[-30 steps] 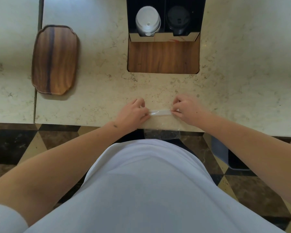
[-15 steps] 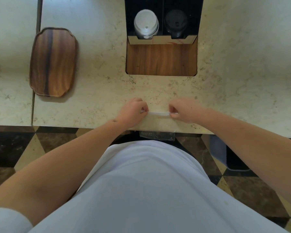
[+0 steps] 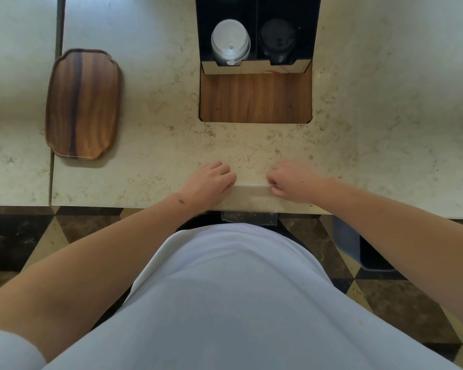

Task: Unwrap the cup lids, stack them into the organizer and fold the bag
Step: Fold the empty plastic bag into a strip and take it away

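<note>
A clear plastic bag [image 3: 250, 197] lies flat at the near edge of the stone counter, and its lower end hangs over the edge. My left hand [image 3: 209, 181] pinches the bag's top fold at the left. At the right end of that fold, my right hand [image 3: 292, 181] pinches it too. A stack of white lids [image 3: 230, 42] fills the left slot of the black organizer [image 3: 257, 12] at the back. Black lids [image 3: 278, 41] stand stacked in its right slot.
A wooden tray [image 3: 83, 102] rests on the counter at the left. In front of the organizer is a wooden inset panel [image 3: 255, 97]. A seam [image 3: 55, 108] splits the counter at the left. A grey bin [image 3: 358, 244] stands on the tiled floor at my right.
Both hands slid slightly toward me along the counter with the bag's fold; the folded strip now looks flatter and thinner. The view tilted a little.
</note>
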{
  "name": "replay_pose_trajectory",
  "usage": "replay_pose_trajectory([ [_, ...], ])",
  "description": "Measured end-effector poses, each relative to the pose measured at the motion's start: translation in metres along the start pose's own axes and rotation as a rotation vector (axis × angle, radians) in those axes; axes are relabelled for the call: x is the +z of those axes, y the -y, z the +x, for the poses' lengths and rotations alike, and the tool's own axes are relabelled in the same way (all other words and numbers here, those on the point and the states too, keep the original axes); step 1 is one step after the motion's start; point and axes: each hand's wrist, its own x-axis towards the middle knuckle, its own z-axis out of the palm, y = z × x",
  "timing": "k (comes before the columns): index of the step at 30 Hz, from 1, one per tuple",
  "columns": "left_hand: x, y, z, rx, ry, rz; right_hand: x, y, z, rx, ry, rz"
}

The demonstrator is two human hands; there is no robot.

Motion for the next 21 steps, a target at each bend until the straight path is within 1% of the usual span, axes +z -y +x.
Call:
replay_pose_trajectory([
  [5, 0.001, 0.002, -0.003, 0.042, -0.042, 0.043, 0.009, 0.006, 0.000, -0.017, -0.104, -0.143],
  [11, 0.008, 0.007, -0.014, 0.160, -0.030, 0.153, 0.020, 0.003, -0.005, -0.096, -0.269, -0.165],
  [17, 0.012, 0.007, -0.024, 0.153, -0.038, 0.178, 0.029, -0.010, -0.022, -0.171, -0.377, -0.151],
  [21, 0.013, -0.001, -0.027, 0.069, -0.087, 0.124, 0.030, -0.010, -0.028, -0.168, -0.394, -0.108],
])
